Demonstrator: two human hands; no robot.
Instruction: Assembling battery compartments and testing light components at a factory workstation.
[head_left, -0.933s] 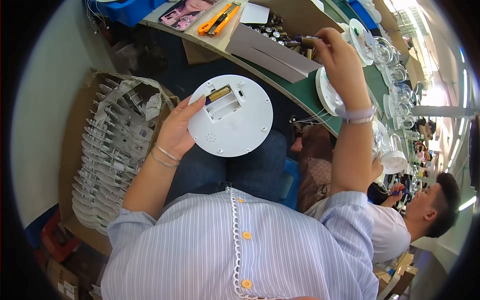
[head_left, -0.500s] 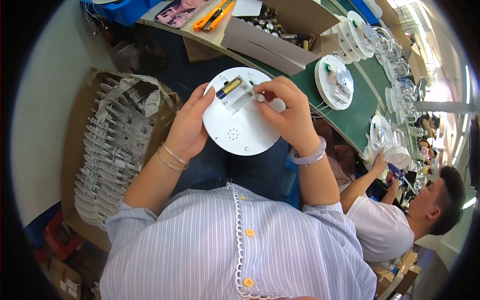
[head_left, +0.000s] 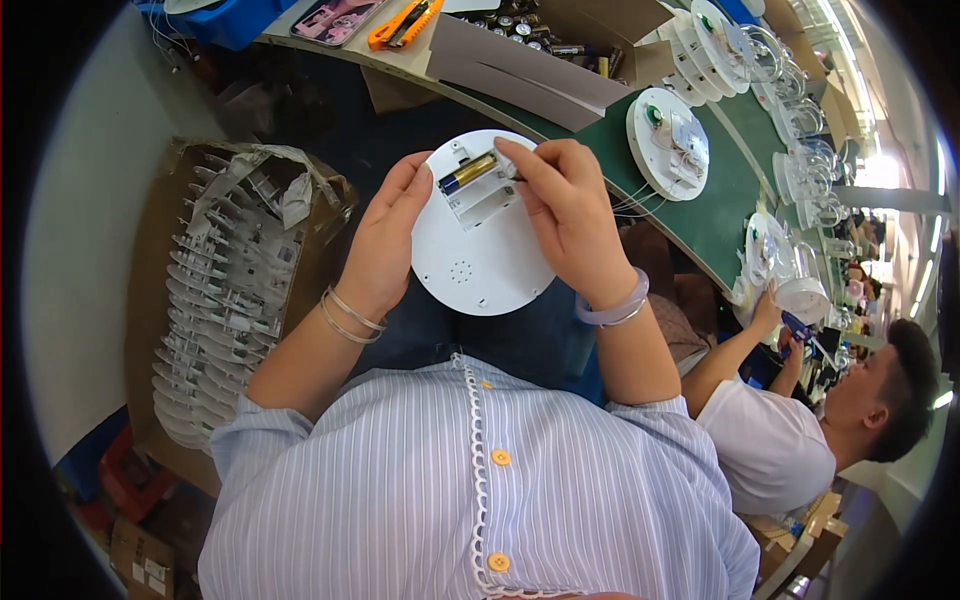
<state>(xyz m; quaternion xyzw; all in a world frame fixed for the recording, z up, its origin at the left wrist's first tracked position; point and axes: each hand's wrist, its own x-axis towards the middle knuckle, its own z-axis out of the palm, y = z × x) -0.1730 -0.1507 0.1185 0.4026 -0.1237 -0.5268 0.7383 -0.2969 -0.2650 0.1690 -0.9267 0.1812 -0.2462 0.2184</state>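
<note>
A round white plastic housing [head_left: 500, 262] is held over my lap, its flat face with the battery compartment turned up. My left hand [head_left: 382, 235] grips its left rim, thumb on top and fingers underneath. One gold-and-dark battery [head_left: 467, 174] lies in the upper slot of the compartment; the slot beside it shows bare. My right hand [head_left: 572, 215] is closed over the compartment's right end, the index fingertip by that battery's end. Between its fingers shows a silvery piece that looks like the end of another battery, mostly hidden.
On the green bench [head_left: 600, 150] stands a cardboard box [head_left: 530, 75] of batteries, with an orange cutter [head_left: 404, 24] and a phone [head_left: 335, 20] nearby. More white round units [head_left: 668, 145] line the bench. At left, a carton [head_left: 150, 300] holds stacked discs. A co-worker [head_left: 770, 440] sits at right.
My right hand has shifted up to the compartment's upper right end, its index finger reaching over the battery's end. The housing has turned slightly in my left hand.
</note>
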